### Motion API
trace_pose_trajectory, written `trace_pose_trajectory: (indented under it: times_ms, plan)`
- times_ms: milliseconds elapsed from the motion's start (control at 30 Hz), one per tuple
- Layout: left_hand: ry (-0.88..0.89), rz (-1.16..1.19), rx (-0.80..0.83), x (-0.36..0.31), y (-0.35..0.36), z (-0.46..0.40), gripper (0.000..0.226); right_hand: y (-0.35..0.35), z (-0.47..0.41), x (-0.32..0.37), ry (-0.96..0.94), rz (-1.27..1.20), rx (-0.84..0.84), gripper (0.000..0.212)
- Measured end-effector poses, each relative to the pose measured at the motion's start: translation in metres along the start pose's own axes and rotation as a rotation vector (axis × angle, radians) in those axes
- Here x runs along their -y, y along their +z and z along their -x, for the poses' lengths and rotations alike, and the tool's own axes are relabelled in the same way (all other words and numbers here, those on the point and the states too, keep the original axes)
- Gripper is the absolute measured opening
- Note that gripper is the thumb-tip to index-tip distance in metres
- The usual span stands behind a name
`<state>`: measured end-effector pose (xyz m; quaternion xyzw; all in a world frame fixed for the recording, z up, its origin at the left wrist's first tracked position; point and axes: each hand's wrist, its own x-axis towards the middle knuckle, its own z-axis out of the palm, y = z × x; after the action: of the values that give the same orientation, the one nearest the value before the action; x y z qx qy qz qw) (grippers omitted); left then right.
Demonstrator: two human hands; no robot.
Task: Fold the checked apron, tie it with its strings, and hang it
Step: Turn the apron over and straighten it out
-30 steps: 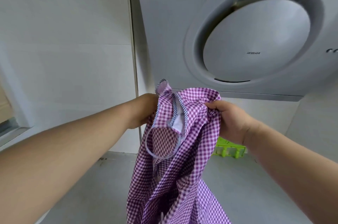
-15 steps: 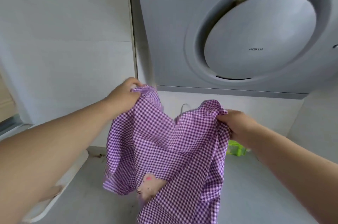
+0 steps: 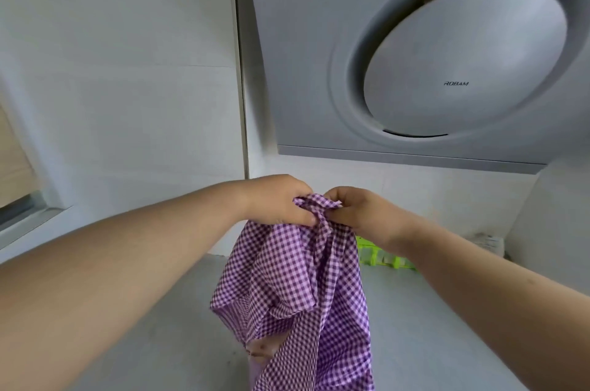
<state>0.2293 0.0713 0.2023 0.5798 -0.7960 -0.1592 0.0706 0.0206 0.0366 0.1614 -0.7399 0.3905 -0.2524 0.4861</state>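
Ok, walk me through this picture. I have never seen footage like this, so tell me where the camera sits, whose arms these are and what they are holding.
There is no machine here. The camera is worn on a person's head and looks forward and down, so the two bare arms reaching in are that person's own. The left hand and the right hand meet in the middle, and the fingers of both pinch the bunched top of a purple checked apron, which hangs down from them over a grey counter. Something bright green sits on the counter behind the right wrist; what it is cannot be told. Above is a grey extractor hood with a big round panel, marked ROBAM.
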Motion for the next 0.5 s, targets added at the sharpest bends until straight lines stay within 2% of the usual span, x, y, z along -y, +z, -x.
trace_pose_trajectory:
  times_ms: [67,200,233,333,367,433,500]
  plan:
    - [-0.054,0.046,-0.011,0.007,0.0,0.001,0.033,0.001,0.0,-0.003,0.03,0.005,-0.05,0.01]
    - [-0.144,0.078,-0.126,0.01,0.006,-0.003,0.037,0.013,0.003,-0.006,0.143,0.294,-0.103,0.012]
    - [-0.159,0.077,-0.164,0.009,0.008,-0.004,0.037,0.02,0.006,-0.004,0.163,0.298,-0.134,0.022]
    - [-0.213,0.066,-0.268,0.007,0.01,-0.007,0.039,0.041,0.013,0.001,0.164,0.208,-0.314,0.075]
    - [-0.232,0.056,-0.294,0.007,0.009,-0.007,0.04,0.046,0.014,0.001,0.144,0.225,-0.353,0.085]
    - [-0.253,0.046,-0.327,0.008,0.009,-0.007,0.043,0.055,0.014,-0.002,0.148,0.27,-0.339,0.086]
    - [-0.26,0.031,-0.347,0.009,0.009,-0.005,0.046,0.062,0.01,-0.009,0.186,0.284,-0.292,0.071]
